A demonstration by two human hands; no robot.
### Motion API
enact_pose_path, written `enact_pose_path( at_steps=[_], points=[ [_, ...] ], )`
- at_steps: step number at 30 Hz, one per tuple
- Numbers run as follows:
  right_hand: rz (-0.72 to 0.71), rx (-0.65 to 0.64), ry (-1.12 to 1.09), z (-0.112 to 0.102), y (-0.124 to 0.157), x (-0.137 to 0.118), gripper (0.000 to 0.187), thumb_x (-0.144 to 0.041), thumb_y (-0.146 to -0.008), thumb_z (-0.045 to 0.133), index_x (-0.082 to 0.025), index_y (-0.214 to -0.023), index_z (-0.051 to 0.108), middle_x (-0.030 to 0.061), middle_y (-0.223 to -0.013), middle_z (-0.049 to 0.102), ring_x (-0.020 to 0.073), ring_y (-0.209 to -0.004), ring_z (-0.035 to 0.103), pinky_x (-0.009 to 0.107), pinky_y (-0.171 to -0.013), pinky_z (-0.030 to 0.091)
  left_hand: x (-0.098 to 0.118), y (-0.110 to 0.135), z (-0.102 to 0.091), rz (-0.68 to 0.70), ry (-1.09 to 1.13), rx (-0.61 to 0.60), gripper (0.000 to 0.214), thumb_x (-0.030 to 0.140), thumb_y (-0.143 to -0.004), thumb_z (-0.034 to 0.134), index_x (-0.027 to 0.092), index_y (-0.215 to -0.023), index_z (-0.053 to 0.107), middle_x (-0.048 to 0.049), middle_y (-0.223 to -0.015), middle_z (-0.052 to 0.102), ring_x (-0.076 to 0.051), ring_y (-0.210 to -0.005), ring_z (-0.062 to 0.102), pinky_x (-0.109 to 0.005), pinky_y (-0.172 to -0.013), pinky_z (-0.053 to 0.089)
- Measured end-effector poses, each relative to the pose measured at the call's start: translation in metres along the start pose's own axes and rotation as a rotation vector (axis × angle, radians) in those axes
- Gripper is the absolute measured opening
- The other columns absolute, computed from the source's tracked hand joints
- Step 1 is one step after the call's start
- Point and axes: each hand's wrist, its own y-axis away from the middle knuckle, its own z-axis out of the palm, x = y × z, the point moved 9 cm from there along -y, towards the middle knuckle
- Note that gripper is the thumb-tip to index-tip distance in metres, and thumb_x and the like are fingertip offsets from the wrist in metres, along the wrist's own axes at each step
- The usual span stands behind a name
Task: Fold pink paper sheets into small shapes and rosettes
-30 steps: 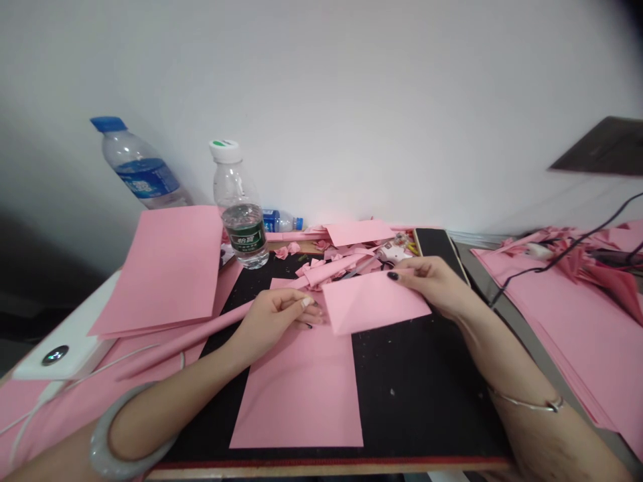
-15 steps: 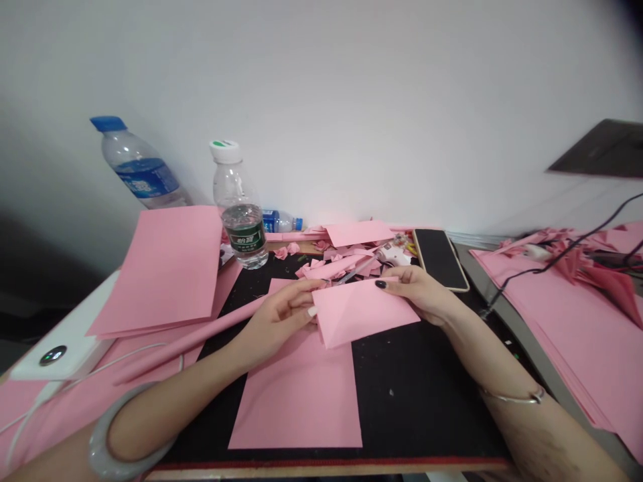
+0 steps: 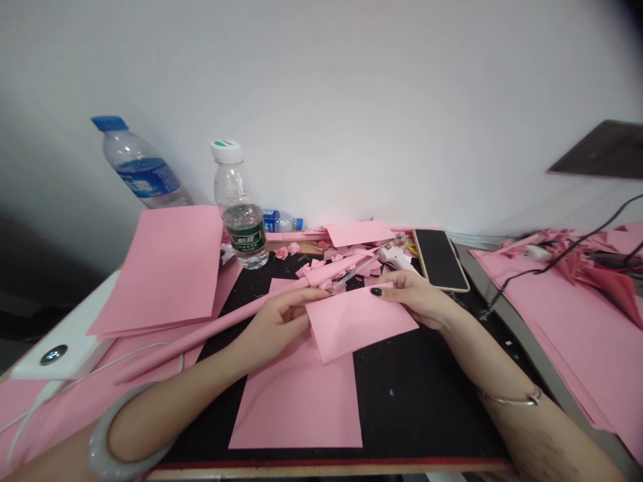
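A folded pink paper sheet (image 3: 359, 320) is held between both hands above the black mat (image 3: 426, 395). My left hand (image 3: 275, 321) pinches its left edge with fingers closed. My right hand (image 3: 419, 298) grips its upper right edge, a dark-nailed finger lying on top. Under it a flat pink sheet (image 3: 300, 395) lies on the mat. A long rolled pink paper tube (image 3: 201, 335) runs diagonally behind my left hand.
Two upright water bottles (image 3: 241, 207) (image 3: 138, 164) stand at the back left beside a stack of pink sheets (image 3: 165, 268). A phone (image 3: 441, 258), a white glue gun (image 3: 396, 254) and paper scraps lie at the back. More pink paper and cables fill the right.
Both hands have shifted the folded sheet a little left and down toward me, and it has turned slightly. The phone behind my right hand has come into full view.
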Motion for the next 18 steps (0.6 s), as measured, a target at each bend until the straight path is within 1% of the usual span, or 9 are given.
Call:
enact_pose_path(
  at_steps=[2, 4, 6, 8, 11, 14, 16, 17, 18],
  points=[
    [-0.024, -0.069, 0.059, 0.008, 0.002, -0.003, 0.023, -0.03, -0.071, 0.072, -0.013, -0.086, 0.068, 0.0034, -0.078, 0.066, 0.0101, -0.064, 0.06, 0.019, -0.057, 0.045, 0.001, 0.0, -0.001, 0.013, -0.103, 0.003, 0.027, 0.016, -0.082, 0.054, 0.025, -0.103, 0.067, -0.0004, -0.109, 0.066, -0.017, -0.1, 0.06, -0.028, -0.083, 0.047],
    [-0.073, -0.131, 0.097, 0.016, 0.005, -0.009, 0.031, -0.031, -0.07, 0.073, -0.015, -0.096, 0.067, 0.0033, -0.083, 0.065, 0.0106, -0.068, 0.059, 0.018, -0.058, 0.045, 0.0, 0.001, -0.008, 0.002, -0.214, 0.077, 0.015, 0.02, -0.082, 0.054, 0.021, -0.085, 0.069, 0.0011, -0.082, 0.068, -0.015, -0.078, 0.061, -0.024, -0.068, 0.047],
    [-0.108, -0.174, 0.104, 0.021, 0.008, -0.014, 0.045, -0.033, -0.068, 0.075, -0.019, -0.109, 0.063, 0.004, -0.089, 0.065, 0.0125, -0.076, 0.06, 0.018, -0.06, 0.046, -0.002, 0.002, -0.02, -0.028, -0.298, 0.198, 0.025, 0.028, -0.081, 0.056, 0.017, -0.059, 0.059, 0.0043, -0.055, 0.052, -0.011, -0.054, 0.049, -0.021, -0.05, 0.036],
    [-0.12, -0.199, 0.085, 0.022, 0.009, -0.016, 0.054, -0.038, -0.065, 0.076, -0.021, -0.114, 0.06, 0.0046, -0.097, 0.064, 0.0143, -0.084, 0.06, 0.018, -0.062, 0.047, -0.003, 0.003, -0.029, -0.047, -0.325, 0.295, 0.042, 0.034, -0.08, 0.057, 0.017, -0.047, 0.038, 0.0067, -0.048, 0.03, -0.008, -0.045, 0.031, -0.021, -0.044, 0.023],
    [-0.141, -0.188, 0.051, 0.02, 0.009, -0.015, 0.049, -0.043, -0.065, 0.075, -0.021, -0.107, 0.063, 0.0047, -0.099, 0.064, 0.0136, -0.082, 0.06, 0.018, -0.062, 0.048, -0.005, 0.003, -0.032, -0.052, -0.287, 0.324, 0.047, 0.036, -0.08, 0.056, 0.018, -0.049, 0.027, 0.0068, -0.051, 0.021, -0.007, -0.046, 0.023, -0.021, -0.044, 0.018],
    [-0.161, -0.117, 0.036, 0.017, 0.005, -0.012, 0.031, -0.04, -0.075, 0.068, -0.018, -0.096, 0.067, 0.0034, -0.086, 0.065, 0.0111, -0.069, 0.06, 0.02, -0.06, 0.048, -0.009, 0.003, -0.029, -0.079, -0.184, 0.298, 0.037, 0.037, -0.082, 0.055, 0.017, -0.054, 0.04, 0.0052, -0.053, 0.035, -0.008, -0.048, 0.032, -0.02, -0.045, 0.024],
    [-0.197, -0.057, 0.017, 0.016, 0.003, -0.014, 0.024, -0.037, -0.08, 0.063, -0.017, -0.094, 0.067, 0.0028, -0.078, 0.065, 0.0117, -0.067, 0.06, 0.022, -0.061, 0.049, -0.01, 0.003, -0.025, -0.087, -0.064, 0.269, 0.024, 0.035, -0.082, 0.055, 0.015, -0.07, 0.054, 0.0024, -0.06, 0.049, -0.01, -0.052, 0.043, -0.02, -0.047, 0.033],
    [-0.227, -0.027, 0.005, 0.017, 0.002, -0.017, 0.024, -0.035, -0.08, 0.063, -0.017, -0.096, 0.066, 0.0023, -0.076, 0.064, 0.0123, -0.066, 0.06, 0.024, -0.062, 0.049, -0.01, 0.003, -0.022, -0.087, 0.009, 0.25, 0.02, 0.035, -0.082, 0.055, 0.015, -0.084, 0.057, 0.0013, -0.065, 0.054, -0.01, -0.054, 0.047, -0.021, -0.049, 0.038],
    [-0.26, 0.006, -0.005, 0.017, 0.002, -0.02, 0.027, -0.033, -0.08, 0.063, -0.018, -0.102, 0.064, 0.0014, -0.073, 0.064, 0.0125, -0.064, 0.06, 0.025, -0.062, 0.049, -0.009, 0.003, -0.02, -0.083, 0.078, 0.24, 0.025, 0.034, -0.083, 0.054, 0.016, -0.101, 0.056, 0.0011, -0.067, 0.057, -0.01, -0.054, 0.05, -0.022, -0.051, 0.041]
  ],
)
